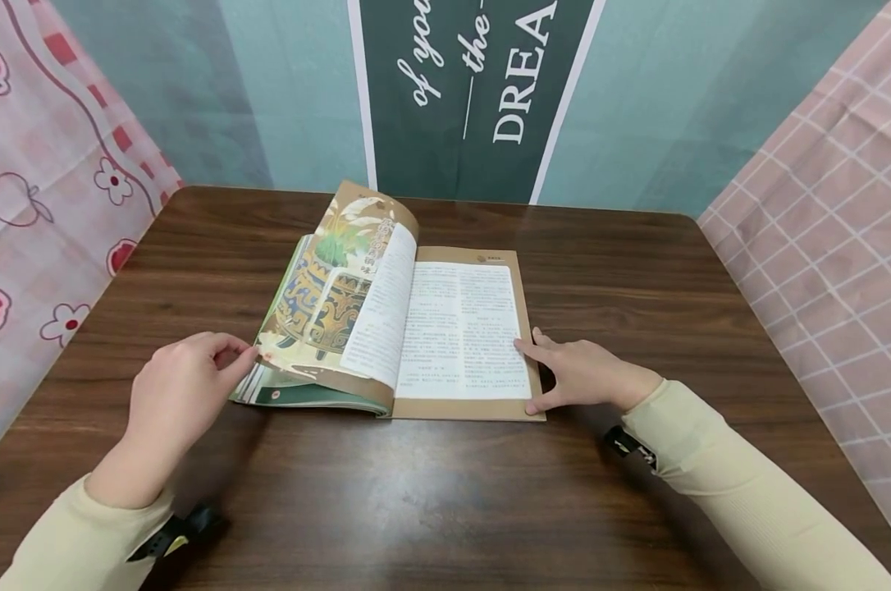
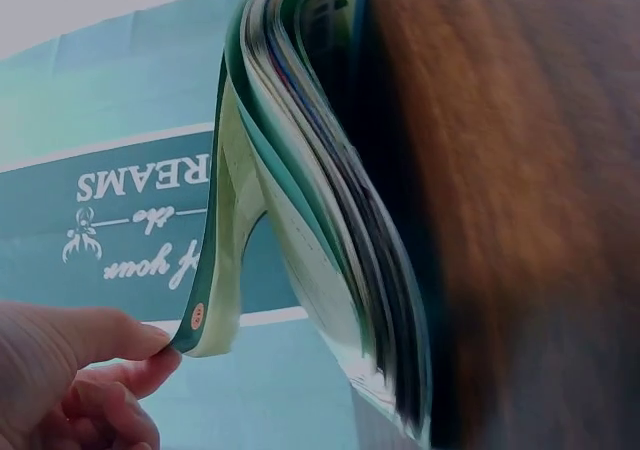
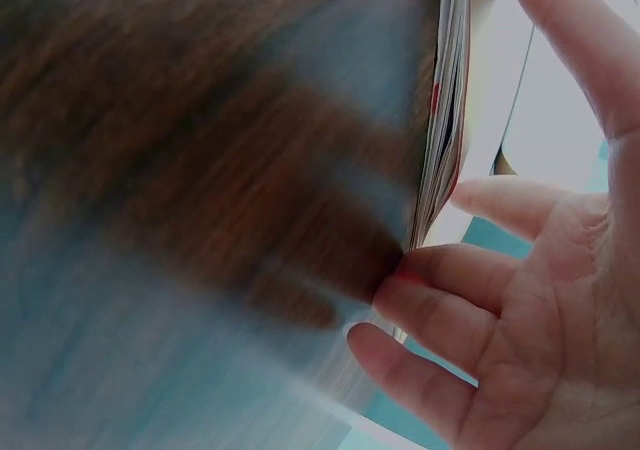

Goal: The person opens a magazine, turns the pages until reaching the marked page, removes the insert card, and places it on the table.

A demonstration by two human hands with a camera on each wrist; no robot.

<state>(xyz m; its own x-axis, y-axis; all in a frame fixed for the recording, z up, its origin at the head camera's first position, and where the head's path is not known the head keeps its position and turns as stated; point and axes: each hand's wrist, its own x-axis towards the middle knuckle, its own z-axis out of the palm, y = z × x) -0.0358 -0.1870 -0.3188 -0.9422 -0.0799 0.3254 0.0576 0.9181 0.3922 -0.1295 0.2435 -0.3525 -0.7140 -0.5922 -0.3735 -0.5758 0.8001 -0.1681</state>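
Observation:
An open magazine [image 1: 466, 328] lies on the table, with text on its right-hand page. My left hand [image 1: 183, 386] pinches the lower outer corner of a raised left page [image 1: 327, 304], which shows a patterned vessel and bows up toward the spine. Seen from the left wrist, thumb and fingertips grip the corner of a green-edged page [image 2: 200, 300], lifted apart from the stacked pages. My right hand [image 1: 586, 373] touches the magazine's right side, thumb near the bottom corner. In the right wrist view its fairly straight fingers [image 3: 440, 315] rest along the page edges.
The brown wooden table [image 1: 445, 501] carries the magazine near its middle. A teal backdrop with a dark lettered panel [image 1: 468, 98] hangs behind. Patterned cloths flank it, apple print [image 1: 54, 189] at left and pink grid [image 1: 844, 213] at right. Black straps sit at both cuffs.

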